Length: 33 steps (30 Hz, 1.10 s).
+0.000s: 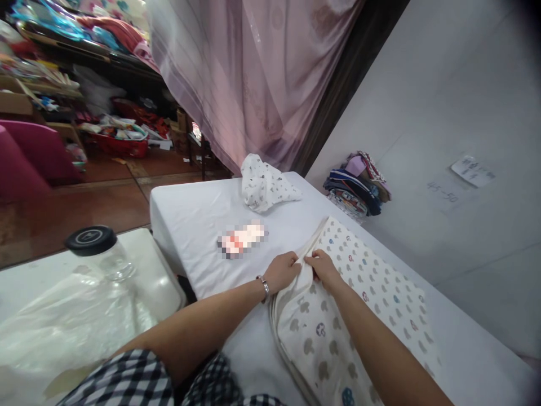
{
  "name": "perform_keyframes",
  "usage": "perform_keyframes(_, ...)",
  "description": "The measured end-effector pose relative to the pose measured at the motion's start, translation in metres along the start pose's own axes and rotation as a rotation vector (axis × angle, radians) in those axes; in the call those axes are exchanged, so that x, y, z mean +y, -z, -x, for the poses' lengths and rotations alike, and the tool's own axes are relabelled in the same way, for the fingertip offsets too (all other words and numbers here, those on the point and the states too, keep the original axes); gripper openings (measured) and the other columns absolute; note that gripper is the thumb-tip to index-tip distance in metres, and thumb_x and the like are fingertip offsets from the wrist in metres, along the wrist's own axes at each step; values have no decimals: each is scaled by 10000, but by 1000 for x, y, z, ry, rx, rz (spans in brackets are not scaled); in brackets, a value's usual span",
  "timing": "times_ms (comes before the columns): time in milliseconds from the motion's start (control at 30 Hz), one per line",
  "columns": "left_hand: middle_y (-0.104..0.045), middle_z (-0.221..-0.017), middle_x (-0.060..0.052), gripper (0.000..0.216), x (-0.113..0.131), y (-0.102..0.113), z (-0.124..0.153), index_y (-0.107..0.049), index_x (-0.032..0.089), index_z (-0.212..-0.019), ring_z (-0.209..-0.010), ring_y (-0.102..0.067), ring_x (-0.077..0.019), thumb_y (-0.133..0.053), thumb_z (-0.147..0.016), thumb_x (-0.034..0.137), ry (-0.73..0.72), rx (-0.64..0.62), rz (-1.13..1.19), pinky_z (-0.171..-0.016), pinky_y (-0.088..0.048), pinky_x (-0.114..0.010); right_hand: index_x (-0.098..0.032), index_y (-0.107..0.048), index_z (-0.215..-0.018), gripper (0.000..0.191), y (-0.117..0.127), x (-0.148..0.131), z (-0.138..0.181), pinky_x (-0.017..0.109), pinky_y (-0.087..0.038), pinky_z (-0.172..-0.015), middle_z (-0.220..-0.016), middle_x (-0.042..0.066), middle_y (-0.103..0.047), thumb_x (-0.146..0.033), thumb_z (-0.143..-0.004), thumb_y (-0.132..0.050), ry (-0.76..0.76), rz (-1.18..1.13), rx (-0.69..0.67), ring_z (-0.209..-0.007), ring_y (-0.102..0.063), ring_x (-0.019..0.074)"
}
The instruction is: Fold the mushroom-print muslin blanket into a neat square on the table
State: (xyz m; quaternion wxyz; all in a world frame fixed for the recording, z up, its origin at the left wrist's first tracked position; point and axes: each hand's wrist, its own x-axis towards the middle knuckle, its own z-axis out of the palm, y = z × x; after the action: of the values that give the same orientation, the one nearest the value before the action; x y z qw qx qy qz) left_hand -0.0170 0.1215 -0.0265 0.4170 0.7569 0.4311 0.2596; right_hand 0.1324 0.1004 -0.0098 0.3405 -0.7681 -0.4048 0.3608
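A folded white cloth (382,276) printed with grey, purple and blue mushroom-like shapes lies along the white-covered table (186,231). Its layers stack up at the near left edge. My left hand (284,272), with a silver bracelet at the wrist, pinches the plain edge of the cloth. Close beside it, my right hand (323,268) grips the same edge between thumb and fingers. Some fingertips of both hands are hidden in the fabric. Beyond them, a crumpled white printed cloth (266,183) sits near the far edge, with a blurred-out flat object (242,239) before it.
At left, a lidded clear jar (95,248) and plastic wrapping (80,316) stand on a white surface. A pink curtain (253,73) hangs behind the table. Folded clothes (357,186) are stacked by the wall. Pink chairs (34,158) and a red basket (122,145) occupy the floor.
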Motion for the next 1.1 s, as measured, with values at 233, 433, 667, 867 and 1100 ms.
perform_keyframes(233,-616,-737,-16,181,-3,-1,0,-562,205,-877,-695,-550,-159,-445,-769,293,-14,-18,-15,-581,-350,-244,-214,-405,-742,152,5,-3,-1,182,-239,-307,-351,-88,-401,-180,-654,-524,-30,116,-29,-307,-396,101)
perform_keyframes(433,-619,-720,-14,255,-3,1,-1,-566,205,-877,-694,-559,-168,-414,-803,396,-30,-67,0,-576,-358,-254,-198,-452,-737,127,-6,-3,-5,179,-283,-321,-441,-81,-395,-260,-665,-537,-26,63,-48,-368,-397,83)
perform_keyframes(667,-630,-850,-48,494,3,4,3,-560,199,-930,-756,-578,-207,-462,-705,627,35,-120,-82,-585,-377,-273,-189,-499,-806,244,4,6,1,215,-440,-388,-589,-33,-511,-423,-745,-530,-66,-266,-300,-456,-502,97)
perform_keyframes(867,-633,-821,-63,364,7,1,2,-554,192,-870,-763,-585,-231,-499,-706,512,78,-103,-233,-600,-384,-286,-151,-571,-882,288,17,9,27,245,-505,-479,-718,55,-616,-417,-770,-564,-59,-386,-490,-558,-588,127)
perform_keyframes(1100,-633,-817,-56,310,6,6,-1,-559,188,-820,-723,-573,-202,-479,-708,467,88,-146,-130,-573,-374,-268,-164,-593,-979,391,16,10,54,310,-533,-572,-874,82,-631,-465,-730,-606,13,-465,-495,-735,-618,181)
